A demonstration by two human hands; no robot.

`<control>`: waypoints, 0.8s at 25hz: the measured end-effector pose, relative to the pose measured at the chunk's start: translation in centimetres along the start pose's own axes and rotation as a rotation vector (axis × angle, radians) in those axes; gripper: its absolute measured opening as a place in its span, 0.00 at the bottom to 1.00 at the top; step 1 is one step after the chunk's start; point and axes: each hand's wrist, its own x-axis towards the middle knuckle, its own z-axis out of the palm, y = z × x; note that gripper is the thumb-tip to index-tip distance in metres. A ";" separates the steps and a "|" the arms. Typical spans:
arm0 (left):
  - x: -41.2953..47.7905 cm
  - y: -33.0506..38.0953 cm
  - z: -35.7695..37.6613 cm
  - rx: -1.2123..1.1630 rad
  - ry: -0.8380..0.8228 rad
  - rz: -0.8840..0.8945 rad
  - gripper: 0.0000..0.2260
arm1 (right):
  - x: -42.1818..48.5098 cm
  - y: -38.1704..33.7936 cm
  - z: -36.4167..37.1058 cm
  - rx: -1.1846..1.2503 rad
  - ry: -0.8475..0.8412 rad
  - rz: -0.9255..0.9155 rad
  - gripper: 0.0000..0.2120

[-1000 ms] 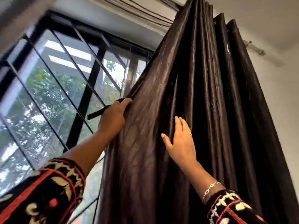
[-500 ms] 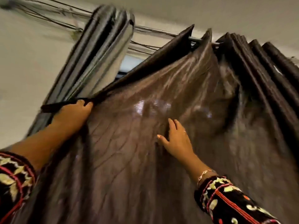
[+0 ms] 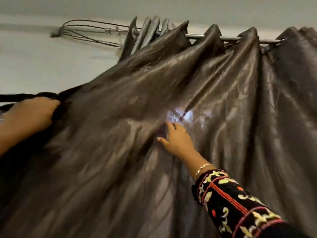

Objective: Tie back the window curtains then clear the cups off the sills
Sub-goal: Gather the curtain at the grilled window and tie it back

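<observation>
Below the thin grey metal curtain rod [image 3: 231, 38], the dark brown glossy fabric curtain [image 3: 171, 177] hung spread wide, drawn taut toward the rod's left end. I judged that this hard sideways pull could strain the rod's mounting or drag cloth into the bundle of thin dark wires [image 3: 85, 30] just off that end.

The left hand [image 3: 29, 115], low and left of the rod, gripped the curtain's gathered edge. A black strap [image 3: 17, 97] ran out from it, but blur hid whether it sat in the same grip. The right hand [image 3: 178, 141], under the rod's middle, lay flat on the cloth with fingers straight, holding nothing. I thought folds could slide loose from under it before any tie went round.

I counted one spread curtain, one rod, two hands, one strap, one wire bundle, one thin metal bracelet [image 3: 204, 168] and one ring [image 3: 184, 130]. I saw no cups and no sill. Greyer folds at the rod's left end might have been a second panel; I could not tell.
</observation>
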 end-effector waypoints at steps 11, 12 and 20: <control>-11.0 20.5 -10.8 -0.347 0.511 0.229 0.20 | -3.2 9.8 -5.9 -0.044 0.143 0.173 0.23; -11.0 22.3 -11.7 -0.417 0.513 0.224 0.18 | -3.5 11.1 -6.8 -0.053 0.162 0.184 0.22; -8.3 32.4 -12.9 -0.793 0.407 0.137 0.31 | -5.5 18.7 -12.4 -0.111 0.273 0.200 0.18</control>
